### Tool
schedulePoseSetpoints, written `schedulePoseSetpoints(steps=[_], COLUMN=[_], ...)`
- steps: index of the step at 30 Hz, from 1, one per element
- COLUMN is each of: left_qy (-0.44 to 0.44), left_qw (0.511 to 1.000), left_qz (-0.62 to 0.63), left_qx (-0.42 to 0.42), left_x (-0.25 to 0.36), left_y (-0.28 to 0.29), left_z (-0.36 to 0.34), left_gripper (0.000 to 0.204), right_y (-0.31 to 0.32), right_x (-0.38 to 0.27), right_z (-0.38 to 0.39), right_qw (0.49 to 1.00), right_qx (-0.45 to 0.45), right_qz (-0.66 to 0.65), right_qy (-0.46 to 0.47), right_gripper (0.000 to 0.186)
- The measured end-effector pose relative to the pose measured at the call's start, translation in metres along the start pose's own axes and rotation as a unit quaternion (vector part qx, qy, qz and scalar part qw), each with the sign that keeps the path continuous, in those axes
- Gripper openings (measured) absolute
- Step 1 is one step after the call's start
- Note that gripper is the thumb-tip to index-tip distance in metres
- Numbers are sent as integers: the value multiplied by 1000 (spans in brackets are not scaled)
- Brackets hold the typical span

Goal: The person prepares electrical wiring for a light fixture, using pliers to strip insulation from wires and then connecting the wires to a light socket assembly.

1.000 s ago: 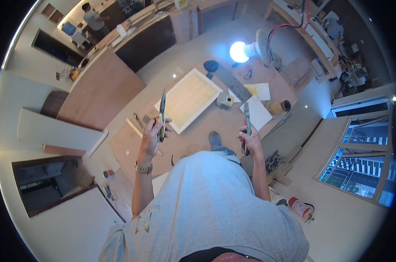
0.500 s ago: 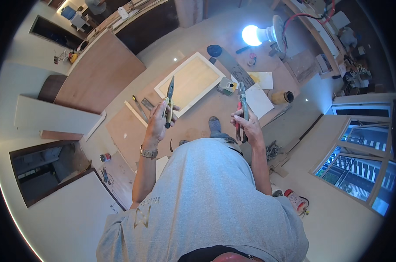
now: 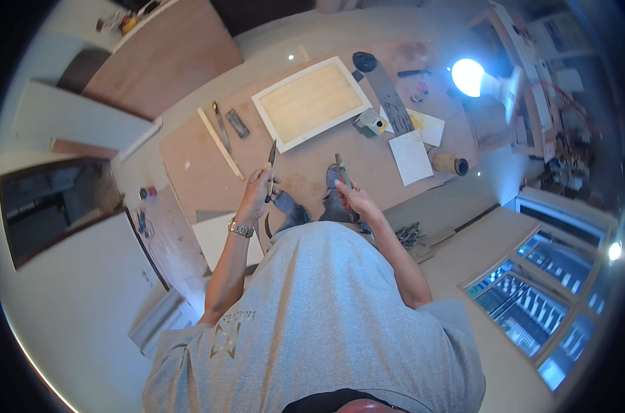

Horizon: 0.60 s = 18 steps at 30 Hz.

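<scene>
My left hand [image 3: 258, 184], a watch on its wrist, is closed around dark long-nose pliers [image 3: 272, 155] with yellowish handles. My right hand [image 3: 355, 199] grips greyer pliers [image 3: 339, 161] with red on the handle. Both tools point away from me, held apart in front of my body above a plywood sheet [image 3: 188, 158]. Beyond them lies a white-framed light wooden panel [image 3: 311, 100]. Left of that are a wooden strip [image 3: 219, 143], a yellow-tipped tool [image 3: 222, 124] and a small dark block [image 3: 236, 124]. My feet [image 3: 331, 179] show just below my hands.
A lit bulb [image 3: 467, 77] on wires hangs at upper right, above a can [image 3: 371, 124], white sheets [image 3: 410, 158], a grey board [image 3: 388, 96] and a cylinder [image 3: 450, 163]. Leaning boards [image 3: 157, 55] line the left; a window [image 3: 526, 296] and worktable [image 3: 522, 48] are on the right.
The view has shifted: the bulb appears farther right and the co-worker at upper left has left the frame. My right hand has moved inward, toward the left hand, still holding the pliers.
</scene>
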State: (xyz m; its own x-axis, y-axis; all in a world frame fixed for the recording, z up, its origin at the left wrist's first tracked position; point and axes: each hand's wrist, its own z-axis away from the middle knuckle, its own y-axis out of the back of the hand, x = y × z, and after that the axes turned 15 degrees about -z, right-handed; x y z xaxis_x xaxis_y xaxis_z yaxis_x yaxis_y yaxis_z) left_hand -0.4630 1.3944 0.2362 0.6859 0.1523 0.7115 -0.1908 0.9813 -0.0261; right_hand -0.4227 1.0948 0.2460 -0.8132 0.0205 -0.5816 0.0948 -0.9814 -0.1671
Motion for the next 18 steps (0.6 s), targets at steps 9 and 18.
schedulePoseSetpoints(steps=[9,18], left_qy=[162,143], left_qw=[984,949], left_qz=[-9,101], left_qx=[68,261], left_x=[-242,-339], left_y=[13,-42], left_z=[8,45], left_gripper=[35,30], right_y=[-5,-46], right_x=[157,284], right_z=[-196,-421], right_qw=[906,719], right_qx=[12,-90], right_qz=[420,673], right_qy=[-44,-152], right_gripper=[49,66])
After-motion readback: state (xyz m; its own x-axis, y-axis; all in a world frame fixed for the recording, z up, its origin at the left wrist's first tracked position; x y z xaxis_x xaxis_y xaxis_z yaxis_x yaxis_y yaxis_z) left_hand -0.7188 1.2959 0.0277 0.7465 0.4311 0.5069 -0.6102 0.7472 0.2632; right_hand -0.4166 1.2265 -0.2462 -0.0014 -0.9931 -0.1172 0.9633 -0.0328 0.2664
